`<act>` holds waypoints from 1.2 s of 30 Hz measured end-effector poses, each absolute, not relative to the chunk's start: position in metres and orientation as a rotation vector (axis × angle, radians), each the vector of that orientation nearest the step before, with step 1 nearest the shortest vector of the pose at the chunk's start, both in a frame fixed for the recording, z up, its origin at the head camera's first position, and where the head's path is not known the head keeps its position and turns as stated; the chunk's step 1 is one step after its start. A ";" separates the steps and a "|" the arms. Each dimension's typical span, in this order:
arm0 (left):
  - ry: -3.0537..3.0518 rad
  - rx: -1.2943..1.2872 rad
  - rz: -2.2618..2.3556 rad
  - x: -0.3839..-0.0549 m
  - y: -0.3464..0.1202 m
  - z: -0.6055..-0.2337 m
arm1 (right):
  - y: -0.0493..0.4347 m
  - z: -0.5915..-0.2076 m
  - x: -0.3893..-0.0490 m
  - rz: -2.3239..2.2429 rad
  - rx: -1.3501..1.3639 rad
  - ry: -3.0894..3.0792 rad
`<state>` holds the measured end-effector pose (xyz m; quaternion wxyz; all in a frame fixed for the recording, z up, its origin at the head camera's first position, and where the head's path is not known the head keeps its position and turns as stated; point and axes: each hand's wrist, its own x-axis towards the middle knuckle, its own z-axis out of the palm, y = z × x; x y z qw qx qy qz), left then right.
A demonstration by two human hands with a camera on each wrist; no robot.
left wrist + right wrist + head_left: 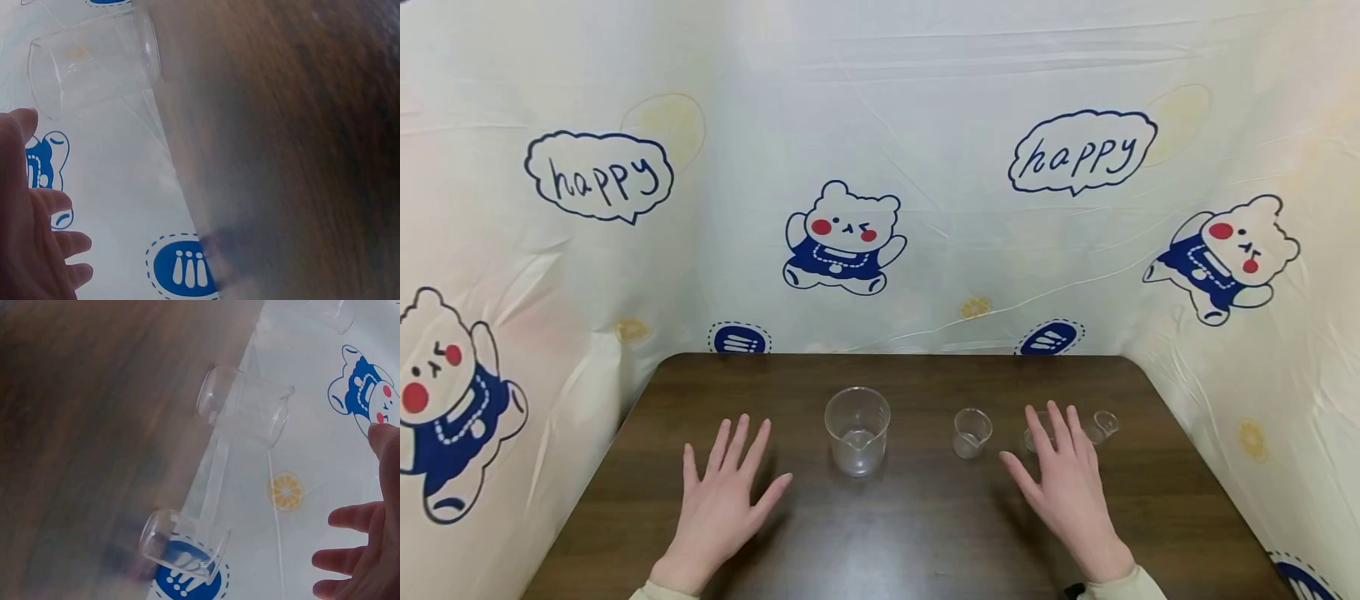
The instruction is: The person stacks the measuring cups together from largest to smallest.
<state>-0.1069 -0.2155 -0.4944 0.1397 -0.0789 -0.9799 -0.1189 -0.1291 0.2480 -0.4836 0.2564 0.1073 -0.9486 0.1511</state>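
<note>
A large clear beaker [859,442] with a pouring lip stands upright on the brown table, between my two hands. To its right is a smaller clear beaker [972,435]. My left hand [718,500] hovers palm down over the left of the table, fingers spread, holding nothing; the large beaker [94,69] is nearest it in the left wrist view. Over the right side, my right hand [1071,496] is also spread and holds nothing. Its fingers partly hide another small beaker [1032,437]. Past them sits a small clear vessel [1103,427].
The wooden table [925,533] has rounded far corners. A pale cloth [955,75] printed with bears and the word "happy" hangs behind it and along both sides. In the right wrist view, two small beakers [244,406] stand in a row near the large one.
</note>
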 end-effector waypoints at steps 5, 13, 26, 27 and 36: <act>-2.793 -0.229 -0.357 -0.109 -0.217 -0.496 | 0.244 -0.481 -0.133 0.423 0.331 -2.517; -2.767 -0.224 -0.391 -0.114 -0.214 -0.492 | 0.230 -0.471 -0.137 0.455 0.369 -2.518; -2.608 -0.301 -0.490 -0.116 -0.213 -0.492 | 0.198 -0.456 -0.150 0.460 0.511 -2.517; -2.595 -0.311 -0.500 -0.117 -0.213 -0.492 | 0.196 -0.455 -0.150 0.463 0.517 -2.529; -2.562 -0.369 -0.586 -0.126 -0.209 -0.491 | 0.182 -0.447 -0.157 0.427 0.552 -2.628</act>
